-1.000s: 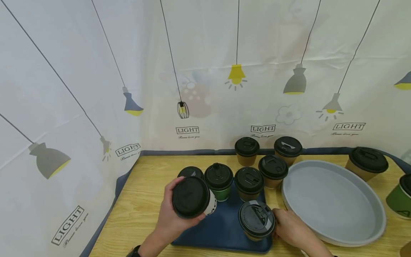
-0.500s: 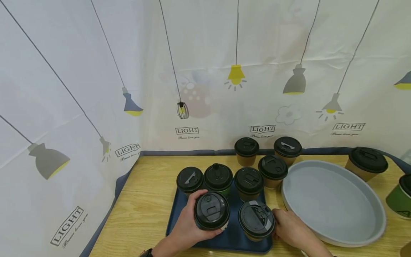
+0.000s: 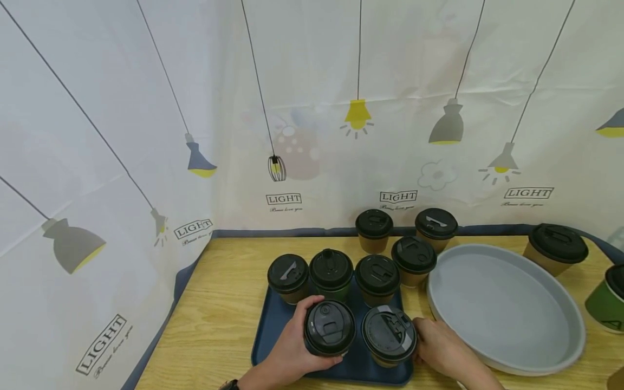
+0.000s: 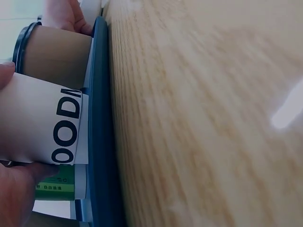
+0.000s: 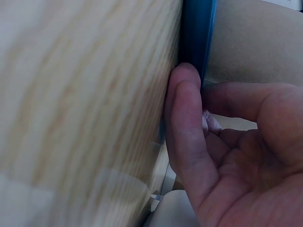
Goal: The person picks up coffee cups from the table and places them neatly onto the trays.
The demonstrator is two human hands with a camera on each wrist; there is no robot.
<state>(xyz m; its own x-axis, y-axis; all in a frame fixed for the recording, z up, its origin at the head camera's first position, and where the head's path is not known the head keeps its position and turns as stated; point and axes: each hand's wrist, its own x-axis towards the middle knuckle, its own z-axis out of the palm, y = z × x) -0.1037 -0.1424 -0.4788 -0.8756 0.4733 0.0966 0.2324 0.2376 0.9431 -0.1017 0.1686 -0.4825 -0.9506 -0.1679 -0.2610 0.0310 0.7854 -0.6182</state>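
My left hand [image 3: 298, 345] grips a white paper coffee cup with a black lid [image 3: 330, 327], thumb and fingers around its sides. In the left wrist view this white cup [image 4: 40, 123] shows dark lettering, its base close over the blue tray [image 4: 102, 123]. My right hand [image 3: 442, 346] pinches the right rim of the tray [image 3: 273, 325], with the thumb inside and the fingers outside in the right wrist view. A brown lidded cup [image 3: 389, 337] stands on the tray between the hands. Behind, a brown cup [image 3: 288, 275], a green cup [image 3: 331, 271] and another brown cup [image 3: 377, 276] form a row.
A round grey tray [image 3: 507, 303] lies to the right. Several lidded cups stand behind the blue tray, including a brown cup [image 3: 414, 257]. Another brown cup [image 3: 556, 249] and a green cup [image 3: 606, 300] flank the round tray. A printed curtain [image 3: 331, 81] hangs behind the table.
My left hand has carried the white cup right and down to the tray's front, beside the brown cup, its tilted lid now level. The right hand stays at the tray's rim.
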